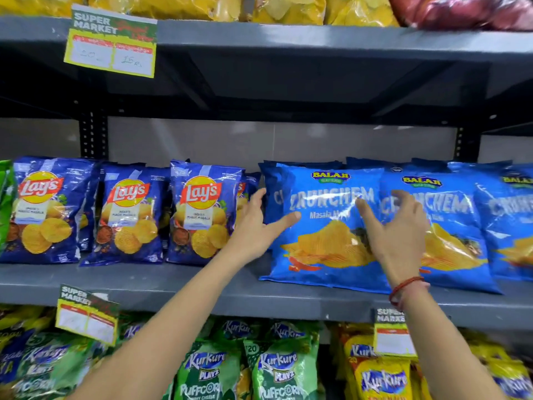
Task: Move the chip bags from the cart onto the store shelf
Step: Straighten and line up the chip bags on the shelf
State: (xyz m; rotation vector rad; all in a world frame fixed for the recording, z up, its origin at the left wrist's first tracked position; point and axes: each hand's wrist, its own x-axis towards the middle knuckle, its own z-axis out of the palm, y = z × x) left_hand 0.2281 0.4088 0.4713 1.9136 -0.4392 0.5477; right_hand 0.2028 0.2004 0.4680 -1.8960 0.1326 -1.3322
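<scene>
Both hands are held open with fingers spread at a light-blue Crunchem bag [326, 226] on the grey middle shelf [178, 287]. The left hand [256, 226] is laid against the bag's left edge, thumb on its front; the right hand [398, 229] is placed near its right side, over the next Crunchem bag [455, 226]. Lay's bags [127, 212] are lined up to the left. Kurkure bags [277, 368] are stocked below.

The right hand [399, 235] hides part of a Crunchem bag [326, 226]. The rightmost blue bag [510, 220] is cut by the right edge. Writing on the price tag [111, 43] is blurred.
</scene>
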